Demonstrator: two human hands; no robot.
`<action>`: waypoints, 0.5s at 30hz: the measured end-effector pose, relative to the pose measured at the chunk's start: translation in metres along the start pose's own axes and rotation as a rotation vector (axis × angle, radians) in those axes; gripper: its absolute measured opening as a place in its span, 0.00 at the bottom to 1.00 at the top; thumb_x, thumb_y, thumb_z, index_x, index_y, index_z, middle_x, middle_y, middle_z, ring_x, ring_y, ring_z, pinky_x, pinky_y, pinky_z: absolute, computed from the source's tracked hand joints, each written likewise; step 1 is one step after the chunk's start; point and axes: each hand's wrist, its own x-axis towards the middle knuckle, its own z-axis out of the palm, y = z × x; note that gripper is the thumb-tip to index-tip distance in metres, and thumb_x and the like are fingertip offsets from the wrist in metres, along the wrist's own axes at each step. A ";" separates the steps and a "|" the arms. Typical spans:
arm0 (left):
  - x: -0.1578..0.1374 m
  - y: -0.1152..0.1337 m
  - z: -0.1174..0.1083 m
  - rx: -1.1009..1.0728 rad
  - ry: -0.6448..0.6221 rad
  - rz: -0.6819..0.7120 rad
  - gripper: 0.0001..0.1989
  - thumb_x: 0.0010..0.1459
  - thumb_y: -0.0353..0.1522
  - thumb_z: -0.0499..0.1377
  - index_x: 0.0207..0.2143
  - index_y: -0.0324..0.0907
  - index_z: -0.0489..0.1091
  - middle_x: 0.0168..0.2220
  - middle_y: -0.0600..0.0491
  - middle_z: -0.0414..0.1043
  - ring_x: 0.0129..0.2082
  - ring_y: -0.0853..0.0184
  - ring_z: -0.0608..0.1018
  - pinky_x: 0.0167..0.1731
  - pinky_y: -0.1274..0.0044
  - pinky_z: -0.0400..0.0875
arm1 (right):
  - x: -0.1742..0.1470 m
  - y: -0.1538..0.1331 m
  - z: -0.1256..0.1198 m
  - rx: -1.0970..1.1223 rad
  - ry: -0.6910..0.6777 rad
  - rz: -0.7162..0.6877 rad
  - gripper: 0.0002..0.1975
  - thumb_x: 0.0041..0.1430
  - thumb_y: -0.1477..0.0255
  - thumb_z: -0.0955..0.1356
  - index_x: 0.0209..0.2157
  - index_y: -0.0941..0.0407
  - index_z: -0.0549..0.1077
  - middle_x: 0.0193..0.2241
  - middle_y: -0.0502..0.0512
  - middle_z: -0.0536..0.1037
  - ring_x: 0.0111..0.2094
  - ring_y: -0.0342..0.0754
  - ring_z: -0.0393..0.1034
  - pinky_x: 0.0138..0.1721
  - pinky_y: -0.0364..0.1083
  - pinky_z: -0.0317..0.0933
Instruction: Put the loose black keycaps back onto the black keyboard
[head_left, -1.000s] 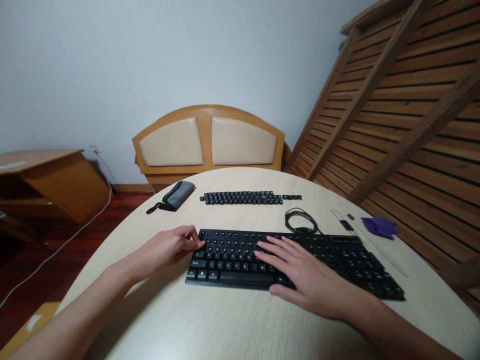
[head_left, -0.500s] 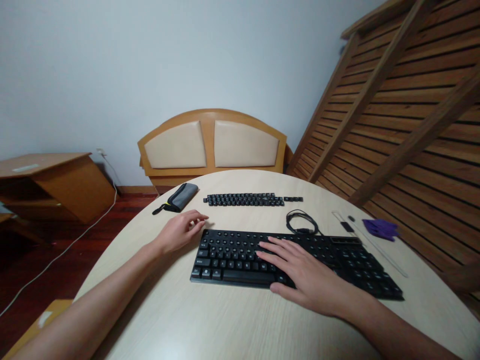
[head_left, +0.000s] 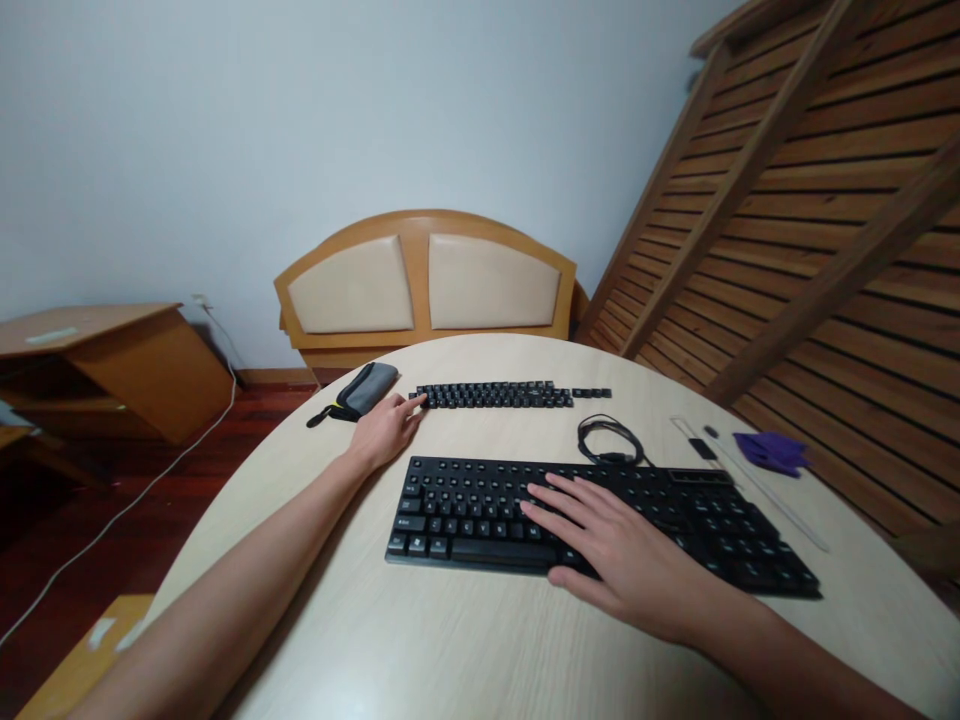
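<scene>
A black keyboard [head_left: 487, 525] lies across the round table [head_left: 360, 630]. Fingers spread, my right hand [head_left: 611, 545] rests flat on the middle of it, with the thumb over its front edge. Beyond the keyboard, black keycaps [head_left: 495, 397] are lined up in rows, with a short separate row [head_left: 591, 393] to their right. My left hand [head_left: 386, 428] reaches to the left end of those rows, index finger stretched out and touching or just above a keycap there. The other left fingers are bent and partly hidden; I see nothing held in that hand.
A grey and black pouch [head_left: 367, 388] lies left of the keycaps. Behind the keyboard is a coiled black cable [head_left: 611, 445]. To the right are a wire tool [head_left: 694, 438], a thin white stick [head_left: 776, 500] and a purple cloth [head_left: 772, 452]. A padded headboard [head_left: 420, 270] stands beyond the table.
My left hand has moved forward and right, from beside the keyboard's back left corner to the left end of the keycap rows. My right hand stays on the keyboard.
</scene>
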 end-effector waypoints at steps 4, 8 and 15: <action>-0.001 0.000 -0.001 -0.015 -0.001 0.011 0.19 0.68 0.39 0.52 0.58 0.46 0.69 0.47 0.48 0.73 0.45 0.60 0.77 0.38 0.75 0.71 | -0.001 0.000 0.000 -0.004 0.010 -0.011 0.29 0.68 0.58 0.64 0.67 0.47 0.58 0.67 0.55 0.62 0.67 0.59 0.53 0.64 0.64 0.53; -0.003 0.001 -0.001 -0.068 0.057 -0.009 0.15 0.67 0.38 0.54 0.51 0.46 0.73 0.52 0.48 0.71 0.44 0.60 0.77 0.39 0.74 0.71 | -0.001 0.001 0.001 -0.005 0.030 -0.021 0.30 0.67 0.58 0.65 0.67 0.47 0.58 0.66 0.55 0.63 0.67 0.59 0.54 0.64 0.64 0.54; -0.002 0.002 -0.002 -0.122 0.055 -0.004 0.10 0.66 0.35 0.56 0.47 0.45 0.72 0.49 0.50 0.76 0.48 0.59 0.76 0.43 0.73 0.71 | -0.001 0.003 0.003 -0.017 0.050 -0.032 0.30 0.66 0.58 0.66 0.67 0.47 0.59 0.65 0.55 0.64 0.66 0.59 0.56 0.63 0.63 0.55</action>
